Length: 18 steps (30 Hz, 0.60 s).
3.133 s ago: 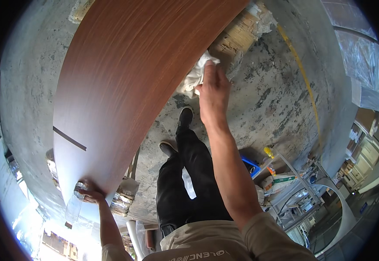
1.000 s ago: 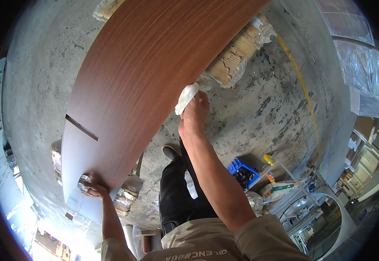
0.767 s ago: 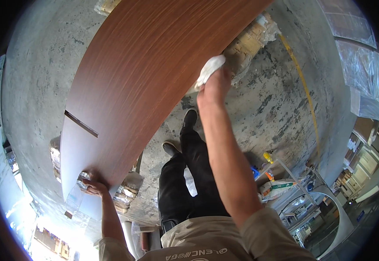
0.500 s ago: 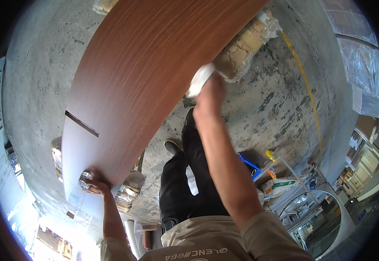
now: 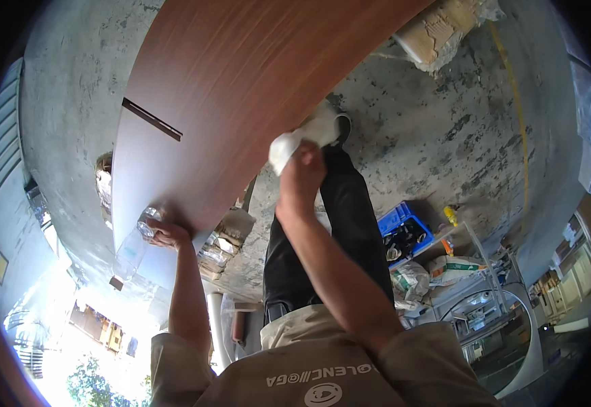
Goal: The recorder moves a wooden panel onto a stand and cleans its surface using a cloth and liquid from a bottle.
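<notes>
A long panel [image 5: 241, 74] with reddish-brown wood grain stretches from the top of the view down to the lower left. A dark slot [image 5: 153, 119] is cut into it near its left side. My left hand [image 5: 168, 234] is at the panel's near end, its fingers closed round one end of a clear plastic bottle [image 5: 131, 252]. A bunched white cloth [image 5: 284, 152] is in my right hand [image 5: 302, 178], which is closed and somewhat blurred. This hand is beside the panel's right edge, above my legs. I cannot tell whether the cloth touches the panel.
Wrapped blocks [image 5: 438, 37] lie at the panel's upper right, with another stack [image 5: 224, 244] by its near end. To my right stand a blue crate [image 5: 404, 227] holding dark items, a metal frame [image 5: 475, 247] and a round-rimmed object [image 5: 529, 346]. A yellow line crosses the stained concrete floor [image 5: 444, 142].
My right hand has drawn back toward my body and left with the white cloth. My left hand stays on the bottle. The view has shifted, showing more of the blue crate.
</notes>
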Available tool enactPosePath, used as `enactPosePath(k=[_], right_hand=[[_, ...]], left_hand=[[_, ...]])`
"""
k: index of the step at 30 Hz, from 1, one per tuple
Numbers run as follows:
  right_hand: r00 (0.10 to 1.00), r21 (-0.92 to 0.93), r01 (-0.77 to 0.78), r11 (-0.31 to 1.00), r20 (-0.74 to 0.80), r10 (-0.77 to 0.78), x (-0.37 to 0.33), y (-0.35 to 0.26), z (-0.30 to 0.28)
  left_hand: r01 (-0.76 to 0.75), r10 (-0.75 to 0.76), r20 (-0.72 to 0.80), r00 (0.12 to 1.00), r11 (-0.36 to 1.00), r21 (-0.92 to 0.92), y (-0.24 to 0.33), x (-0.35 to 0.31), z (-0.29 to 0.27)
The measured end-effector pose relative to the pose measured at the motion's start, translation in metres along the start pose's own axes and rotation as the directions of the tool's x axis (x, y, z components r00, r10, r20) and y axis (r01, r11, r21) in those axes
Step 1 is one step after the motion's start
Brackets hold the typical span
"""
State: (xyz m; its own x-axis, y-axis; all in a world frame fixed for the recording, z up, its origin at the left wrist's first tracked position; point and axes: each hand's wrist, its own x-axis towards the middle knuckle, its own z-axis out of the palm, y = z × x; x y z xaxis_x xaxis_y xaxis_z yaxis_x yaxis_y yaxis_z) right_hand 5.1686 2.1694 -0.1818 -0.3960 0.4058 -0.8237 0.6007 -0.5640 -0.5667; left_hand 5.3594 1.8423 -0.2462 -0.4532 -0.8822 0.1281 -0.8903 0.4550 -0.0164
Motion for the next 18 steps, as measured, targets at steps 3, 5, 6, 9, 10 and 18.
enactPosePath(k=[3, 5, 6, 9, 10, 18], right_hand=[[0.999, -0.037, 0.036, 0.999, -0.039, -0.037, 0.000, 0.023, 0.002], [0.994, 0.087, 0.091, 0.992, -0.066, -0.086, 0.025, 0.001, 0.003], [0.990, 0.072, 0.131, 0.989, -0.053, -0.128, 0.041, -0.025, 0.008], [0.950, 0.097, 0.311, 0.946, -0.038, -0.308, 0.086, -0.073, 0.025], [0.948, 0.092, 0.320, 0.943, -0.042, -0.317, 0.083, -0.067, 0.023], [0.975, 0.102, 0.222, 0.970, -0.030, -0.220, -0.001, 0.046, 0.012]], left_hand=[[0.008, -0.011, -0.073, 0.997, 0.999, -0.036, 0.002, 0.002, -0.002], [0.043, -0.044, -0.013, 0.999, 0.995, -0.088, 0.026, -0.008, -0.009], [0.083, -0.081, 0.024, 0.996, 0.989, -0.126, 0.032, -0.009, -0.015], [0.069, -0.079, -0.071, 0.994, 0.989, -0.133, 0.015, -0.001, -0.007], [0.071, -0.081, -0.062, 0.995, 0.988, -0.139, 0.016, -0.002, -0.007], [0.143, -0.140, 0.032, 0.990, 0.973, -0.182, 0.033, -0.008, -0.019]])
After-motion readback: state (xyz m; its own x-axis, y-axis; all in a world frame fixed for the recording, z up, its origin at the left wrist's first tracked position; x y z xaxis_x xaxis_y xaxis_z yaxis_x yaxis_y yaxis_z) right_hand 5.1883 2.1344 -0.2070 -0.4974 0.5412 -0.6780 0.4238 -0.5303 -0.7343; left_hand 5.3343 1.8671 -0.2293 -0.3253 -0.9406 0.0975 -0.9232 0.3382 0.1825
